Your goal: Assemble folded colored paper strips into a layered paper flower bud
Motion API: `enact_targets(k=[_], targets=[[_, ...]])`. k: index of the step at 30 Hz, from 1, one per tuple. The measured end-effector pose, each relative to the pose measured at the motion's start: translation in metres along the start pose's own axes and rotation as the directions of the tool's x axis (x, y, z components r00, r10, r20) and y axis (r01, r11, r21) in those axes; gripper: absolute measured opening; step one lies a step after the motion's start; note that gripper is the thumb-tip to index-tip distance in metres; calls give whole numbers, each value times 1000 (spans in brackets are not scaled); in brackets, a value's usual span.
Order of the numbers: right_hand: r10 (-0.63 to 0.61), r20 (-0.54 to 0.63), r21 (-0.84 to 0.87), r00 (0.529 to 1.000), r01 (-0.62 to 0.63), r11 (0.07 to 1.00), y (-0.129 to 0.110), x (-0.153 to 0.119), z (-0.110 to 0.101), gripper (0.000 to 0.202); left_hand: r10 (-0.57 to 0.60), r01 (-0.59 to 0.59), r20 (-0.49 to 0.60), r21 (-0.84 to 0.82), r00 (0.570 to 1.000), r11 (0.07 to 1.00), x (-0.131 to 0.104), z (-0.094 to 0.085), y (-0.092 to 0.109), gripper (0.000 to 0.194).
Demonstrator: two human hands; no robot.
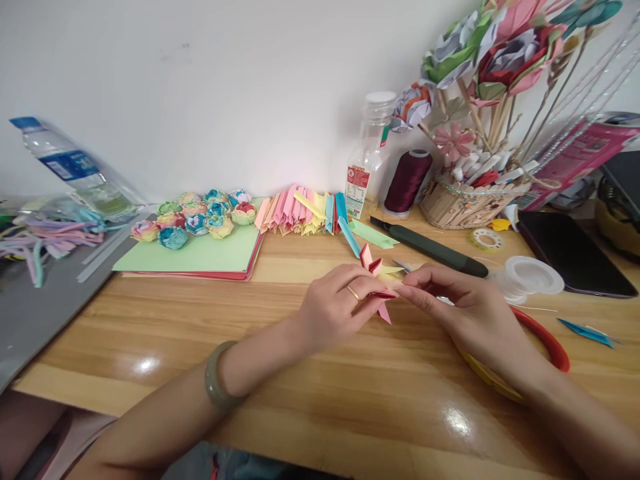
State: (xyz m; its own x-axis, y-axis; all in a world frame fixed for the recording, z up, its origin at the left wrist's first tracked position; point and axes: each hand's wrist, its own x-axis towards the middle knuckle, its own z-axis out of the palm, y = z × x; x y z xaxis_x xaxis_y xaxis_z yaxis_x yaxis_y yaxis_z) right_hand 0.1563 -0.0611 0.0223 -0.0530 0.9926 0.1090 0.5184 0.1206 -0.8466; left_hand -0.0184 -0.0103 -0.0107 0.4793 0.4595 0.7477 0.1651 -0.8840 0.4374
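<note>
In the head view, my left hand (pixel 333 303) is closed on a small star-like piece of folded paper (pixel 373 263) with pink, red and yellow points. My right hand (pixel 465 307) pinches the paper's right side between thumb and finger, so the two hands meet there. Under my right hand lie scissors (pixel 543 333) with red and yellow handles; the hand hides part of them. Just behind the hands, a row of folded paper strips (pixel 295 207) in pink, yellow and blue stands on the table.
Several crinkled paper balls (pixel 173 237) sit on green paper sheets (pixel 210 257). A dark green craft knife (pixel 430 247), clear spool (pixel 533 277), phone (pixel 575 253), purple thread cone (pixel 407 183) and glass bottle (pixel 365 160) stand behind. A basket (pixel 460 200) holds paper flowers. A plastic bottle (pixel 75 167) leans left.
</note>
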Motion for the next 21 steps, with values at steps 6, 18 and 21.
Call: enact_targets(k=[6, 18, 21], targets=[[72, 32, 67, 997, -74, 995, 2, 3, -1, 32, -138, 138, -2, -7, 990, 990, 0, 3, -3, 10], [91, 25, 23, 996, -92, 996, 9, 4, -3, 36, -370, 373, 52, -75, 928, 925, 2, 3, -2, 10], [93, 22, 43, 995, -93, 995, 8, 3, -3, 34, -382, 385, 56, -94, 923, 918, 2, 3, -3, 8]])
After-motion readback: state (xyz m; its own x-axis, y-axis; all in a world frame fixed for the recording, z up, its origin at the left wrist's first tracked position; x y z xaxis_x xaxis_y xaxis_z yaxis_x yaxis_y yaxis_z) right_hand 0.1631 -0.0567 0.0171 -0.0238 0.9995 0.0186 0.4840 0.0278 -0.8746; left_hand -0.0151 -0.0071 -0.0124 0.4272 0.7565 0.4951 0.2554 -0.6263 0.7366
